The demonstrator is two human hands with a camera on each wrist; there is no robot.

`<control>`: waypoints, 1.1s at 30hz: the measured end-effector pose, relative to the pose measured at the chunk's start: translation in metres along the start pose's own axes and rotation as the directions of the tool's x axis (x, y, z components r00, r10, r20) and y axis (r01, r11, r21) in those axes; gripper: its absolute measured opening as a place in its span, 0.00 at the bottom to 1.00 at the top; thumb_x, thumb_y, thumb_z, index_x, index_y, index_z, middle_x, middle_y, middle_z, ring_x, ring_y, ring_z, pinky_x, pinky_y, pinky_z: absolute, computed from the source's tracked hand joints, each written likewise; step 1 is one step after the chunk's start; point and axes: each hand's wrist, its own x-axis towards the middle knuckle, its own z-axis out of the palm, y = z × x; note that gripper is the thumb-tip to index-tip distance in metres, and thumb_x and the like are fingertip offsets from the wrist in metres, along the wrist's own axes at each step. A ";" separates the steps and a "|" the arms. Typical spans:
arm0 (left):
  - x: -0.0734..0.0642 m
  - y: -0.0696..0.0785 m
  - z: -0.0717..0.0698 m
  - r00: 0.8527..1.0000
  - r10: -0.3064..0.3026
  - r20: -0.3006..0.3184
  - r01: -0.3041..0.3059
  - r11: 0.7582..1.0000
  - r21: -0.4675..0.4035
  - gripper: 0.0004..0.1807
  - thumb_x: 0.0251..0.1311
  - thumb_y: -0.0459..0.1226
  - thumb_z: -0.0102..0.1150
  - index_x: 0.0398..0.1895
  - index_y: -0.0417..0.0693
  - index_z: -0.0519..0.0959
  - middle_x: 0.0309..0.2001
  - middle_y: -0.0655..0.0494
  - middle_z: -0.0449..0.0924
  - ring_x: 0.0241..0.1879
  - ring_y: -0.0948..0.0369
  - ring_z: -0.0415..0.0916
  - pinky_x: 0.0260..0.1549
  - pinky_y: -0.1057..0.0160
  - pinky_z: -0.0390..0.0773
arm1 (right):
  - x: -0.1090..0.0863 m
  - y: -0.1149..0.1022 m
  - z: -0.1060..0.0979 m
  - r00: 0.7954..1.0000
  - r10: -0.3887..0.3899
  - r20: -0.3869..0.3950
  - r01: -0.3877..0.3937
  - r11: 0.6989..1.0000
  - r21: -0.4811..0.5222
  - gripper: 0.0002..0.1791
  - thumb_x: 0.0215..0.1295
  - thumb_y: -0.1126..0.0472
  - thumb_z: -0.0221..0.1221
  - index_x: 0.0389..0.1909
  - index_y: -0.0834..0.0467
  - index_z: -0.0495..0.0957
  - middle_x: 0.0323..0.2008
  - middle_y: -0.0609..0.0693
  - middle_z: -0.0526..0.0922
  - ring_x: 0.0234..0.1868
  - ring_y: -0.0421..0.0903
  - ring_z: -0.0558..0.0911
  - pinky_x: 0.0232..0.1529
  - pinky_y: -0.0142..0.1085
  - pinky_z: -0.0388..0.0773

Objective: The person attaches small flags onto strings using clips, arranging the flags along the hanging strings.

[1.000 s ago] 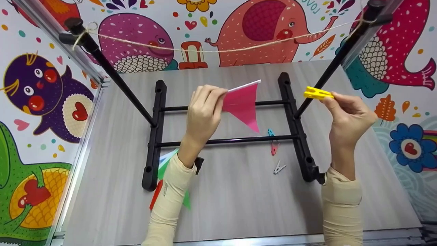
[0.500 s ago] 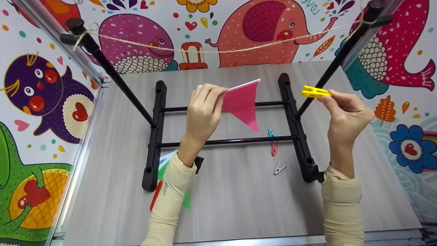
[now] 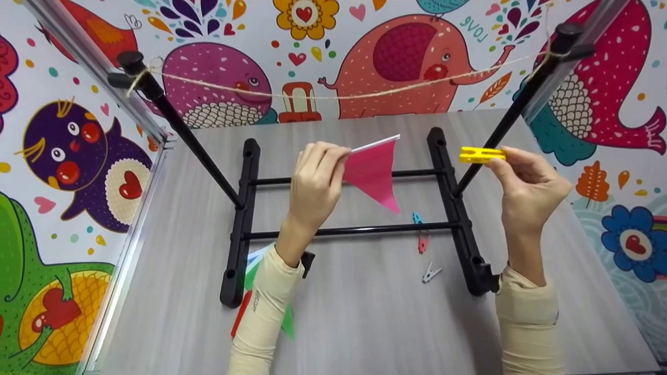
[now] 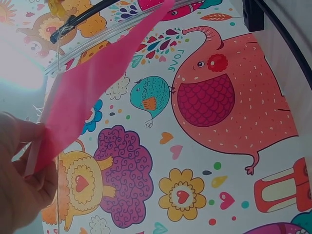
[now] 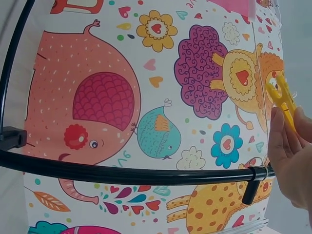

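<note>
In the head view my left hand [image 3: 318, 185] pinches a pink pennant [image 3: 374, 174] by one end of its white top edge. The pennant's free part hangs to the right, its tip pointing down. The left wrist view shows thumb and fingers on the edge of the same pink cloth. Over on the right, my right hand [image 3: 531, 190] pinches a yellow clothespin [image 3: 480, 155] that points left toward the pennant, apart from it. A twine line [image 3: 333, 97] sags between two black posts, behind and above both hands.
A black frame [image 3: 385, 228] with upright posts stands on the wood-grain table [image 3: 365, 312]. Inside it lie a blue-and-red pair of clothespins [image 3: 422, 242]; a grey clothespin [image 3: 430, 273] is nearer. Green, red and blue pennants [image 3: 287, 323] lie partly under the left forearm.
The head view has tilted up, so everything sits lower in the picture. The right hand has turned the yellow clothespin nearly level and brought it slightly left. Both hands keep their holds.
</note>
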 end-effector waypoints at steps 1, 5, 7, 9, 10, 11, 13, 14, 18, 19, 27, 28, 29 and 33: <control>-0.002 0.001 0.000 1.000 -0.002 0.003 0.002 1.000 0.001 0.04 0.62 0.30 0.59 0.36 0.39 0.82 0.33 0.50 0.78 0.33 0.55 0.72 0.32 0.60 0.69 | -0.001 0.000 -0.001 1.000 0.000 0.003 0.000 1.000 -0.014 0.10 0.50 0.77 0.66 0.36 0.73 0.83 0.33 0.62 0.84 0.31 0.48 0.83 0.37 0.31 0.79; -0.008 0.003 0.001 1.000 -0.011 0.013 0.011 1.000 0.001 0.04 0.62 0.30 0.58 0.36 0.39 0.82 0.33 0.50 0.78 0.33 0.56 0.72 0.32 0.61 0.70 | -0.006 0.001 -0.005 1.000 -0.005 0.027 0.006 1.000 -0.029 0.11 0.50 0.79 0.66 0.38 0.73 0.82 0.34 0.64 0.84 0.32 0.48 0.83 0.38 0.31 0.79; -0.011 0.005 0.001 1.000 -0.016 0.019 0.016 1.000 0.001 0.04 0.62 0.30 0.58 0.36 0.39 0.81 0.33 0.50 0.78 0.33 0.56 0.72 0.33 0.60 0.70 | -0.008 0.002 -0.008 0.999 -0.006 0.044 0.007 0.999 -0.032 0.12 0.50 0.79 0.65 0.38 0.74 0.82 0.35 0.64 0.84 0.33 0.49 0.83 0.38 0.31 0.79; -0.014 0.006 0.000 0.999 -0.022 0.023 0.022 1.000 0.001 0.04 0.62 0.30 0.58 0.36 0.39 0.81 0.33 0.50 0.78 0.34 0.56 0.72 0.33 0.60 0.70 | -0.010 0.004 -0.010 0.998 0.000 0.059 0.003 0.999 -0.049 0.11 0.50 0.79 0.65 0.38 0.74 0.82 0.35 0.63 0.84 0.34 0.48 0.83 0.39 0.30 0.79; -0.015 0.007 0.000 0.999 -0.025 0.024 0.025 1.000 0.000 0.04 0.62 0.30 0.58 0.36 0.39 0.81 0.34 0.50 0.78 0.34 0.56 0.72 0.33 0.60 0.70 | -0.011 0.005 -0.012 0.998 0.003 0.064 0.001 0.998 -0.063 0.11 0.50 0.79 0.65 0.37 0.74 0.82 0.35 0.62 0.84 0.34 0.48 0.84 0.39 0.30 0.79; -0.016 0.008 0.000 0.999 -0.027 0.025 0.027 1.000 -0.001 0.04 0.62 0.30 0.58 0.36 0.39 0.81 0.34 0.50 0.78 0.34 0.56 0.72 0.34 0.60 0.70 | -0.012 0.005 -0.013 0.998 0.010 0.067 -0.005 0.997 -0.073 0.11 0.50 0.79 0.65 0.37 0.74 0.82 0.34 0.62 0.84 0.34 0.48 0.84 0.39 0.30 0.79; -0.016 0.009 0.000 0.999 -0.028 0.024 0.028 1.000 0.000 0.04 0.62 0.30 0.58 0.36 0.39 0.81 0.33 0.51 0.78 0.34 0.56 0.72 0.34 0.60 0.70 | -0.013 0.007 -0.015 0.998 0.012 0.069 -0.006 0.996 -0.093 0.10 0.50 0.79 0.65 0.36 0.75 0.82 0.34 0.60 0.84 0.34 0.46 0.84 0.39 0.29 0.79; -0.016 0.009 0.001 0.999 -0.025 0.022 0.025 1.000 0.000 0.04 0.62 0.30 0.58 0.36 0.40 0.81 0.33 0.51 0.78 0.34 0.56 0.72 0.33 0.60 0.70 | -0.013 0.008 -0.015 0.998 0.009 0.069 -0.003 0.996 -0.094 0.10 0.50 0.79 0.65 0.36 0.75 0.82 0.34 0.60 0.84 0.33 0.46 0.84 0.38 0.29 0.79; -0.009 0.008 0.004 1.000 -0.003 0.017 0.003 1.000 0.000 0.03 0.62 0.30 0.58 0.36 0.40 0.81 0.33 0.51 0.78 0.33 0.55 0.72 0.33 0.59 0.71 | -0.006 0.010 -0.011 0.997 -0.029 0.066 0.032 0.998 -0.056 0.09 0.49 0.81 0.65 0.34 0.77 0.80 0.32 0.59 0.84 0.31 0.45 0.84 0.36 0.29 0.79; -0.006 0.006 0.004 1.000 0.002 0.015 -0.002 1.000 0.001 0.03 0.62 0.30 0.58 0.36 0.39 0.81 0.33 0.51 0.78 0.33 0.55 0.72 0.33 0.59 0.71 | -0.003 0.010 -0.008 0.997 -0.037 0.063 0.040 0.998 -0.043 0.09 0.49 0.81 0.64 0.33 0.77 0.80 0.31 0.59 0.84 0.30 0.45 0.83 0.35 0.29 0.79; 0.012 -0.001 0.007 1.000 0.026 0.008 -0.026 1.000 0.009 0.04 0.63 0.31 0.58 0.36 0.40 0.82 0.33 0.51 0.78 0.33 0.55 0.71 0.33 0.59 0.70 | 0.012 0.001 0.010 0.999 -0.036 0.025 0.036 0.999 -0.004 0.08 0.49 0.80 0.65 0.32 0.76 0.80 0.30 0.58 0.84 0.30 0.45 0.84 0.37 0.30 0.79; 0.013 -0.001 0.007 1.000 0.027 0.010 -0.027 1.000 0.009 0.04 0.63 0.31 0.58 0.36 0.39 0.82 0.33 0.51 0.78 0.33 0.55 0.71 0.34 0.60 0.70 | 0.012 -0.001 0.010 0.999 -0.030 0.022 0.030 1.000 0.002 0.08 0.49 0.80 0.65 0.32 0.76 0.80 0.30 0.58 0.84 0.30 0.45 0.84 0.37 0.29 0.79; 0.013 -0.001 0.007 1.000 0.029 0.011 -0.029 1.000 0.010 0.04 0.63 0.31 0.58 0.36 0.40 0.82 0.33 0.50 0.78 0.33 0.55 0.71 0.34 0.60 0.70 | 0.012 -0.001 0.010 0.999 -0.025 0.021 0.025 1.000 0.009 0.08 0.49 0.80 0.65 0.32 0.76 0.80 0.30 0.58 0.84 0.30 0.45 0.84 0.37 0.29 0.79; 0.013 -0.001 0.008 0.999 0.030 0.018 -0.030 1.000 0.010 0.04 0.63 0.31 0.57 0.36 0.39 0.81 0.33 0.50 0.77 0.33 0.55 0.71 0.34 0.60 0.69 | 0.011 -0.003 0.010 1.000 -0.007 0.019 0.006 0.999 0.033 0.08 0.49 0.80 0.65 0.32 0.76 0.80 0.30 0.58 0.84 0.31 0.46 0.84 0.38 0.30 0.79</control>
